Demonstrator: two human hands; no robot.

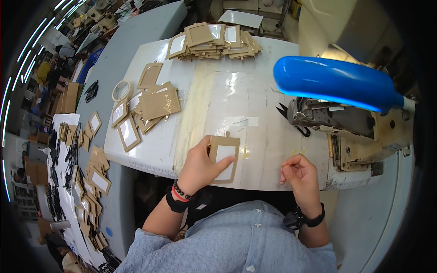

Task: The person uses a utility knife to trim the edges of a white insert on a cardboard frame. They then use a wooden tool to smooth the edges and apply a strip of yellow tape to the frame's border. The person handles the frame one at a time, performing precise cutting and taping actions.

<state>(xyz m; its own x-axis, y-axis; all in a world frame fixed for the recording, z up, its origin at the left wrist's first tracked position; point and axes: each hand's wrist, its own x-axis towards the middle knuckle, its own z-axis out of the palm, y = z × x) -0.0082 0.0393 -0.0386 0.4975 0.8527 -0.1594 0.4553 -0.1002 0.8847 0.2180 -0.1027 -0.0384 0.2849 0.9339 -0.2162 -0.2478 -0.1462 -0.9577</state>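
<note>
My left hand (202, 166) grips a tan card holder (232, 168) by its left side near the front edge of the table. The thumb lies across the white window of the holder, and a small tab sticks out at its top. The fingers underneath are hidden. To the right, my right hand (298, 175) is raised with thumb and fingertips pinched together; what they hold, if anything, is too small to tell. Black scissors (282, 110) lie partly hidden under the head of the sewing machine (337, 119).
A heap of card holders (200, 35) lies at the table's far edge. A smaller pile (160, 103) sits at left beside a tape roll (121, 91). A blue lamp (334, 82) hangs over the machine. More holders (98, 179) cover the left side surface.
</note>
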